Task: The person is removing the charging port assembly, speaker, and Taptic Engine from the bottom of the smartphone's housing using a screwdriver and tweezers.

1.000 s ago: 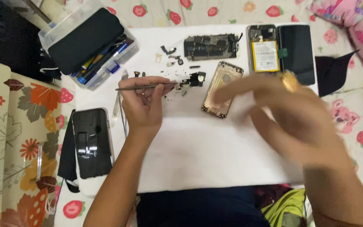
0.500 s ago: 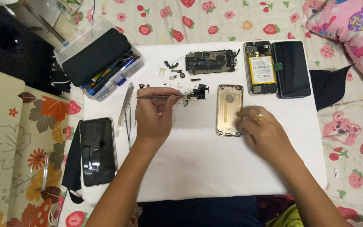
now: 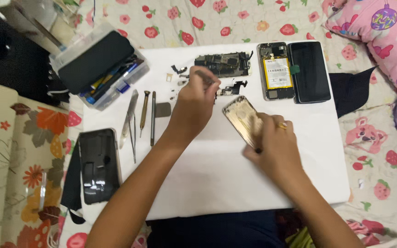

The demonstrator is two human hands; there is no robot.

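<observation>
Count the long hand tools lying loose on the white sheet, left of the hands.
3: tweezers leftmost, a wooden-handled screwdriver in the middle, a dark screwdriver rightmost, side by side. The tool box holds more; the left hand holds another.

2 hands (image 3: 194, 103), 3 phones (image 3: 98, 165), 1 gold rear housing (image 3: 242, 121), 1 toolbox (image 3: 98, 64).

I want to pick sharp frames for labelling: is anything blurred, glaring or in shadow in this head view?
Head view: the right hand and the gold phone shell under it are smeared by motion; the left hand and the thin tool it holds are softer than the rest; the white mat is evenly lit with faint shadows; the dark phone at left shows reflections; the circuit board reads fairly sharp.
</observation>
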